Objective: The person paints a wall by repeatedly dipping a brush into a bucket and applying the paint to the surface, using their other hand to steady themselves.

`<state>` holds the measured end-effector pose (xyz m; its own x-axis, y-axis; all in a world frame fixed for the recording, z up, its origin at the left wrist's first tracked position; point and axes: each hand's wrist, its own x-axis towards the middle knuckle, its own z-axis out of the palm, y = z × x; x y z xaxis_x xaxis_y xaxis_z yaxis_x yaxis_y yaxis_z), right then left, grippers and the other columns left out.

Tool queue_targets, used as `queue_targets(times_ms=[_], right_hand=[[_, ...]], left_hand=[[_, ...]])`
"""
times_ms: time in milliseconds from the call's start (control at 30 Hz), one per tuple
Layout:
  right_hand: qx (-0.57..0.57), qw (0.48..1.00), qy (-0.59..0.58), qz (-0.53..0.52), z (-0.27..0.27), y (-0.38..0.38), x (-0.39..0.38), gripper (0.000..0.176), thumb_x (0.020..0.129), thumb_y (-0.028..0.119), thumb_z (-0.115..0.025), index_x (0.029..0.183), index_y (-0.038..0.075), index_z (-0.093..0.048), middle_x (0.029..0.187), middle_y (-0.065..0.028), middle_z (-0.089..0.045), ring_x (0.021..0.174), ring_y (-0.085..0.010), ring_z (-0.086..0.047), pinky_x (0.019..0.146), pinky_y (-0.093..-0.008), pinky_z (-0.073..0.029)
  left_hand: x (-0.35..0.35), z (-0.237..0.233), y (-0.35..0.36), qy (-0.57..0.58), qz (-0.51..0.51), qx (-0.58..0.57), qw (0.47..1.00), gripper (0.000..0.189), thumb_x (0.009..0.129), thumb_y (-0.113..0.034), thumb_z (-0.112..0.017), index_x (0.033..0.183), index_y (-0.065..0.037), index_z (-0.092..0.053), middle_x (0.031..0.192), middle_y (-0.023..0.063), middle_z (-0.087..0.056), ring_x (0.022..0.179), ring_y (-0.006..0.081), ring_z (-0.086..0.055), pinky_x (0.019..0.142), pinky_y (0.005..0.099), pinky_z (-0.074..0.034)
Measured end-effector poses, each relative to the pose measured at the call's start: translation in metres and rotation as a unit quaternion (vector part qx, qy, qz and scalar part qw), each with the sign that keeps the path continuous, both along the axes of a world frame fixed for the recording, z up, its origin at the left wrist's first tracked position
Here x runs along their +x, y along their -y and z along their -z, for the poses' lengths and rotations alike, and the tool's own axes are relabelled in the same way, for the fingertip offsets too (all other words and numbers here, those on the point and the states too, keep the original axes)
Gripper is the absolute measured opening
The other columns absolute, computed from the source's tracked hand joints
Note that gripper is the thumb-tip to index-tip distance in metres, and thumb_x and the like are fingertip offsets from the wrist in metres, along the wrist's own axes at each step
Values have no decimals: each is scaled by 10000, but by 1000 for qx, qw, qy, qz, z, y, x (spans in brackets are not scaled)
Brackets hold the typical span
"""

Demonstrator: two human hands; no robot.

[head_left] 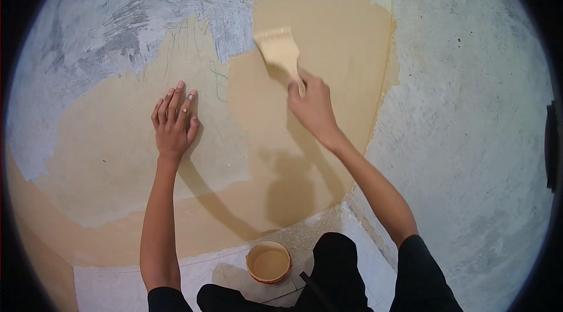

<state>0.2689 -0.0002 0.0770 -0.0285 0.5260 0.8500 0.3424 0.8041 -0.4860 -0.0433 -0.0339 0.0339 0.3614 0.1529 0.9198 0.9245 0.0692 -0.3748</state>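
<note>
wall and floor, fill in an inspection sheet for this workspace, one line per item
surface: wall part tan, part bare blue-grey; edges ragged
job's things: brush over the tan area, contact unclear; tub on the floor, tan paint inside
clutter: nothing seen
hands: left hand spread on wall; right hand gripping brush handle
cables: nothing seen
surroundings: grey side wall; dark object at right edge, unclear

Two hands (left (pixel 172 130), right (pixel 315 107)), one brush (pixel 278 51), one tub (pixel 268 262), two knees (pixel 335 253)
</note>
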Motion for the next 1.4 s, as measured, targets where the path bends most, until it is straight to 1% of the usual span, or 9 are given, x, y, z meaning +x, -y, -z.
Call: queue_targets(times_ms=[133, 333, 533, 633, 833, 1033, 1133, 1267, 1400], right_hand=[[-110, 993, -4, -39, 26, 28, 15, 231, 905, 102, -538, 1047, -55, -633, 821, -266, -649, 749, -389, -660, 678, -416, -493], [22, 997, -66, -9, -12, 14, 22, 243, 911, 108, -559, 1071, -60, -632, 789, -220, -647, 646, -269, -602, 651, -350, -479], [-88, 990, -62, -91, 16, 46, 27, 264, 931, 137, -571, 1088, -69, -622, 789, -162, -639, 731, -149, -589, 682, -313, -476], [-100, 990, -19, -95, 79, 58, 33, 268, 943, 136, -567, 1103, -74, -610, 783, -155, -641, 716, -129, -572, 662, -309, -476], [12, 993, -47, -105, 39, 35, -9, 271, 944, 99, -552, 1157, -66, -578, 806, -193, -655, 662, -196, -610, 624, -323, -485], [-37, 989, -107, -92, 22, 52, -52, 234, 939, 86, -552, 1109, -73, -575, 817, -204, -651, 670, -229, -622, 627, -334, -485], [-14, 986, -115, -122, 73, 57, -40, 229, 939, 103, -569, 1098, -61, -575, 816, -207, -643, 679, -228, -621, 620, -341, -479], [-258, 958, 52, -117, 175, 115, 17, 245, 932, 134, -604, 1120, -23, -585, 790, -210, -620, 688, -253, -626, 633, -344, -489], [-376, 903, 164, -127, 292, 156, 53, 295, 907, 158, -621, 1132, -31, -592, 812, -257, -632, 758, -391, -649, 669, -394, -512]], left_hand=[[1, 1, 1, 2, 2, -4, 1000, 441, 900, -237, -497, 1335, -228, -570, 1473, 14, -456, 1352, 177, -394, 1140, 378, -245], [1, 2, 2, 5, 2, -11, 1000, 434, 905, -238, -497, 1332, -232, -576, 1471, 10, -460, 1347, 180, -401, 1135, 380, -255], [-5, 5, 0, 7, 0, -16, 1000, 441, 908, -243, -507, 1345, -247, -565, 1479, 1, -450, 1350, 176, -396, 1132, 375, -259], [-8, 13, 2, 10, 2, -10, 1000, 443, 908, -248, -511, 1348, -261, -561, 1479, -6, -449, 1349, 174, -396, 1133, 371, -255], [-7, 10, -1, 4, -9, -8, 1000, 454, 901, -257, -519, 1354, -266, -554, 1482, -14, -443, 1352, 162, -386, 1137, 366, -243], [-6, 11, 1, 10, -18, -15, 1000, 466, 897, -260, -512, 1361, -276, -547, 1487, -20, -435, 1356, 155, -380, 1140, 361, -236], [-8, 18, 2, 13, -3, -28, 1000, 460, 910, -243, -512, 1368, -234, -538, 1512, 4, -404, 1374, 183, -358, 1136, 377, -237], [-11, 21, 1, 5, -7, -20, 1000, 458, 910, -262, -516, 1367, -239, -537, 1504, -15, -412, 1363, 175, -367, 1129, 369, -242], [-14, 23, -4, 1, -6, 6, 1000, 455, 901, -294, -520, 1354, -270, -546, 1480, -40, -442, 1327, 157, -402, 1111, 355, -249]])
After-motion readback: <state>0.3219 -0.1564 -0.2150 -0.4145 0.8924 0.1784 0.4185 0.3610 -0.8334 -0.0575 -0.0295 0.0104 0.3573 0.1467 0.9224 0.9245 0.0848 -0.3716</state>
